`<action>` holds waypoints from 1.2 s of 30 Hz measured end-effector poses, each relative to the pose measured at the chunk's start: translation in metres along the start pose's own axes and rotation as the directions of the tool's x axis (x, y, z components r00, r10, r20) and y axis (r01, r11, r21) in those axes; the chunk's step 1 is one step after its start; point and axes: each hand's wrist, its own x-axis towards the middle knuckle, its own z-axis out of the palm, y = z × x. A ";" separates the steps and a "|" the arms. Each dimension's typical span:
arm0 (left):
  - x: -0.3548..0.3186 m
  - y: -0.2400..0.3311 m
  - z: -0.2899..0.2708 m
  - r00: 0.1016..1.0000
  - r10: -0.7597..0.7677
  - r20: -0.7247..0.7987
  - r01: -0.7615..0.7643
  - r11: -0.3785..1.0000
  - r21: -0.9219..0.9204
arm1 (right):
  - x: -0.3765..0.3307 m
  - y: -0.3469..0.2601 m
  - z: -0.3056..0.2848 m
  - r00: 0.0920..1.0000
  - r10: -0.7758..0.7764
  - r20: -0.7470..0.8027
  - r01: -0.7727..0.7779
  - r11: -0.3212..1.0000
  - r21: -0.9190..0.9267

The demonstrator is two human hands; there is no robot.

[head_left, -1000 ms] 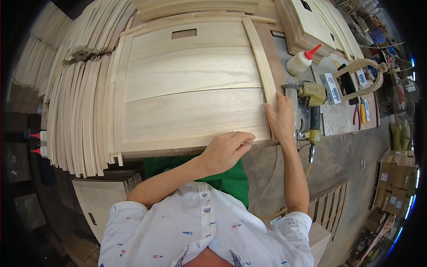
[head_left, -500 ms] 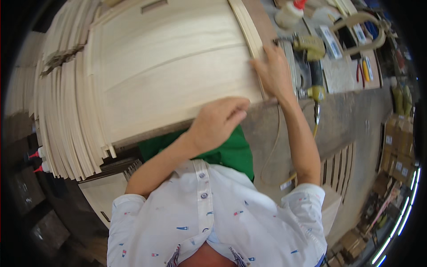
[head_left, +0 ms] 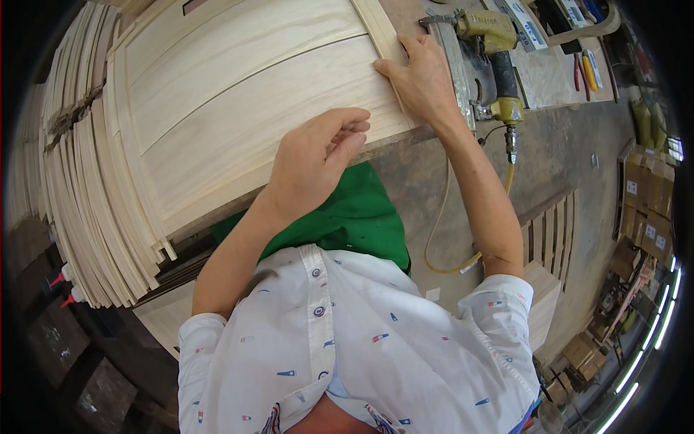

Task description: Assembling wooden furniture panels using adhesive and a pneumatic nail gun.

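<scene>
A pale wooden panel (head_left: 238, 123) with a raised frame lies on the bench in front of me, a dark curved line running across it. My right hand (head_left: 425, 81) rests along its right edge, thumb spread over the frame strip (head_left: 374, 29) and fingers stretched forward. Over the near edge hovers my left hand (head_left: 314, 155), its fingers loosely bent and the thumb a little apart; I see nothing in it. Just right of my right hand lies a yellow and black air nail gun (head_left: 501, 69) with a hose (head_left: 436, 242) hanging from it.
Stacked wooden strips (head_left: 97, 195) stand against the panel's left side. Pliers (head_left: 581, 74) and a clamp-like curved frame (head_left: 589, 30) lie at the far right. Cardboard boxes (head_left: 647, 192) line the right. Red-tipped bottles (head_left: 69, 275) sit at the lower left.
The view has shifted, so the panel and tools sit further up and left. My left hand has drawn slightly back from my right hand, which stays at the panel's right edge.
</scene>
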 end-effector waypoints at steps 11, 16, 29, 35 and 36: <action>0.179 -0.049 -0.019 0.856 0.515 0.039 -0.396 0.607 0.689 | 0.006 -0.006 0.001 1.000 -0.004 0.020 0.004 1.000 -0.023; 0.221 -0.065 -0.021 0.899 0.432 0.075 -0.307 0.497 0.812 | -0.001 -0.013 -0.003 0.997 0.060 0.049 -0.059 0.998 -0.015; 0.247 -0.080 -0.036 0.865 0.499 0.056 -0.303 0.429 0.851 | 0.019 0.054 -0.100 0.947 0.227 -0.227 -0.214 0.974 0.081; 0.244 -0.082 -0.032 0.814 0.580 0.004 -0.279 0.385 0.880 | 0.020 0.100 -0.118 0.821 0.523 0.229 -0.568 0.791 0.228; 0.243 -0.083 -0.030 0.807 0.590 -0.029 -0.281 0.426 0.860 | 0.022 0.105 -0.117 0.787 0.543 0.294 -0.616 0.723 0.313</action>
